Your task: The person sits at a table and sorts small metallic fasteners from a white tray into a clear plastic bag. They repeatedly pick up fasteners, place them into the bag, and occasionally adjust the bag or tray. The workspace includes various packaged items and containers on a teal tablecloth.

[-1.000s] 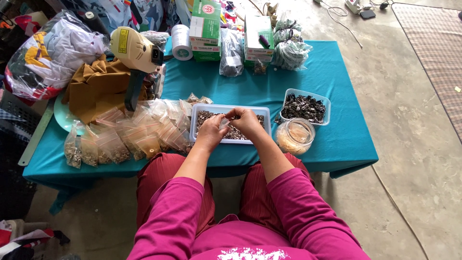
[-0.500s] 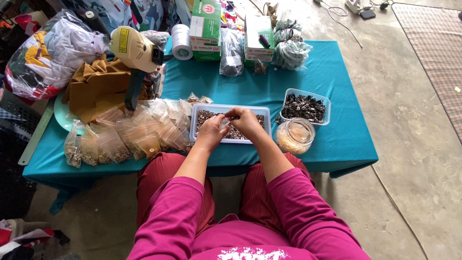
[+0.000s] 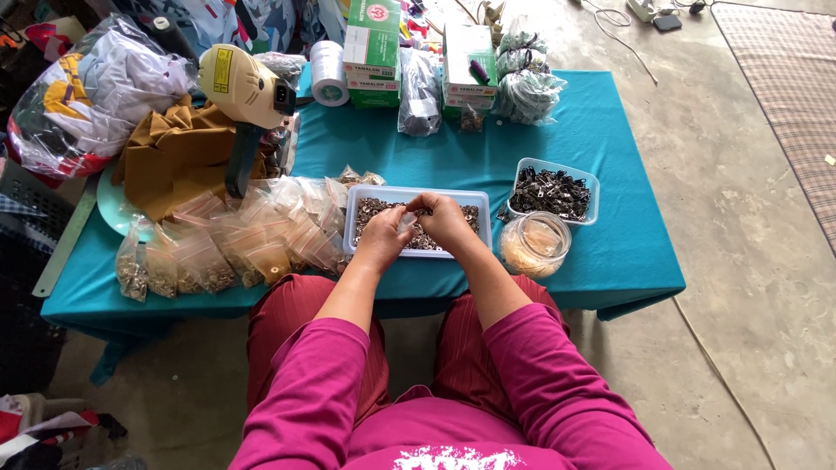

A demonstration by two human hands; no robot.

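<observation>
- My left hand and my right hand hung together over the clear rectangular tray of small metal fasteners, fingertips nearly touching.
- Between them I pinched a small clear packet; both hands were curled close around it, fingers mostly closed, though I couldn't tell whether anything was inside it.
- The tray sat at the near edge of the teal table, straight in front of my knees.
- To my left lay a spread of filled little bags, overlapping each other, touching the tray's left side.
- To my right stood a round clear jar of pale bits, and just behind it a second tub of dark metal clips.
- Doing this well, I judged, meant keeping the packet low over the tray so any dropped pieces fell back among the rest.
- I also reckoned a light pinch at the packet's mouth served best; squeezing its middle would close it.
- The yellow handheld cutting machine and brown cloth stood well apart at the far left, out of my way.
</observation>
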